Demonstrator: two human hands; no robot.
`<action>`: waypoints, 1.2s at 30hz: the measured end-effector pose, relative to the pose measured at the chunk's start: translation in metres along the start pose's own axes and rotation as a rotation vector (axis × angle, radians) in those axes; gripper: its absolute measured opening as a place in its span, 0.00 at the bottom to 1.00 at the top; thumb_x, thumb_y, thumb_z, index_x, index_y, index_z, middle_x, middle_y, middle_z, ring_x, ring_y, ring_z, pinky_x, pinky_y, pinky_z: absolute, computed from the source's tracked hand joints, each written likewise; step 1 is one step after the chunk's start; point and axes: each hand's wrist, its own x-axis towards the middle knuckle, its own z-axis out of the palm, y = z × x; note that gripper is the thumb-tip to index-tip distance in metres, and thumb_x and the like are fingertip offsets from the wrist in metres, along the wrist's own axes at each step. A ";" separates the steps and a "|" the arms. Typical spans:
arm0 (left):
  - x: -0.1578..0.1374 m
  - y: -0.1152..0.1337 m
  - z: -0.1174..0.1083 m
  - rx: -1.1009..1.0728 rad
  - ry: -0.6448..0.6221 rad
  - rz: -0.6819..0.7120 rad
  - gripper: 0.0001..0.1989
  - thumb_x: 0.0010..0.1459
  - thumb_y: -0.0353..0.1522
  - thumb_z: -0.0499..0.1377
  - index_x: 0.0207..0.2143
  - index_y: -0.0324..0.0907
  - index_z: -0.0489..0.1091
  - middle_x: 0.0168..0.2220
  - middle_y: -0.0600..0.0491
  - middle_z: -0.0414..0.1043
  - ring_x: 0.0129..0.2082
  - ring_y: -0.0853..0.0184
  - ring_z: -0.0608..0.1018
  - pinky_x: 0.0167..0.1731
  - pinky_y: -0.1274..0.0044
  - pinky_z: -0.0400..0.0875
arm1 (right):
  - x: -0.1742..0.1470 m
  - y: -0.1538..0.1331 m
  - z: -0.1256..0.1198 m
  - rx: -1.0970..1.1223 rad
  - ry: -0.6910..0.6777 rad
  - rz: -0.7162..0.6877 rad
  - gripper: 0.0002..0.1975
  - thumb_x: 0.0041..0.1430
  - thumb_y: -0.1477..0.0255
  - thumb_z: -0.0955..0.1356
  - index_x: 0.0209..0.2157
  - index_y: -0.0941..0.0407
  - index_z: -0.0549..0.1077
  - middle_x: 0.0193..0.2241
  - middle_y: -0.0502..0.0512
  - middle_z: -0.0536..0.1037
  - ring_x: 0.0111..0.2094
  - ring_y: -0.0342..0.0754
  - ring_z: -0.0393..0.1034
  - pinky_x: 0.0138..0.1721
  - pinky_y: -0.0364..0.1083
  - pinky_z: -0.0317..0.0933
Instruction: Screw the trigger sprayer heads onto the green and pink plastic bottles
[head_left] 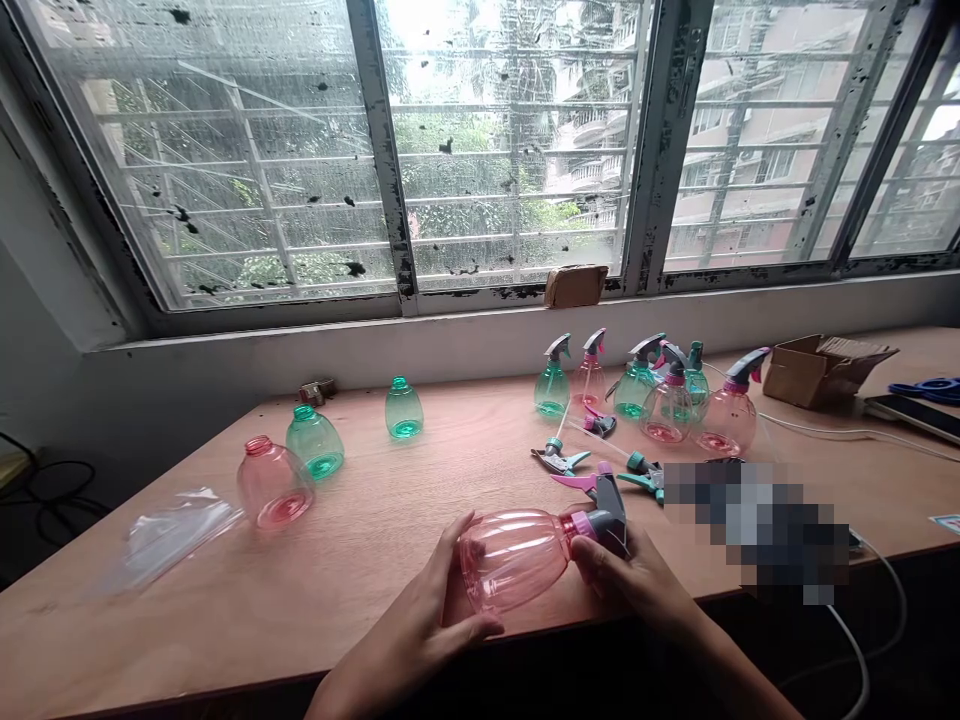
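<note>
A clear pink spray bottle [514, 565] lies on its side between my hands near the table's front edge. My left hand [427, 600] is wrapped round its base, thumb below and fingers behind. My right hand [630, 575] grips the pink collar at the neck, and some of its fingers are hidden. On that neck sits a grey spray head [611, 510] with a pink trigger; whether it is fully screwed down I cannot tell. Just beyond lie loose spray heads: one grey and teal [557, 460], one with a teal collar [646, 472], one grey and pink [602, 426].
Headless bottles stand to the left: one pink [274, 485], two green, including a green one [405, 410] farther back. Several bottles with heads, such as a pink one [726, 418], stand back right by a cardboard box [814, 370]. A plastic bag [176, 530] lies at left.
</note>
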 end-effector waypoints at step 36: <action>0.000 -0.001 -0.001 -0.024 -0.015 0.002 0.44 0.64 0.41 0.61 0.71 0.55 0.35 0.75 0.51 0.41 0.72 0.53 0.52 0.70 0.59 0.45 | 0.001 0.004 -0.001 0.030 0.010 -0.020 0.18 0.60 0.56 0.72 0.36 0.58 0.72 0.19 0.46 0.71 0.18 0.42 0.63 0.20 0.42 0.57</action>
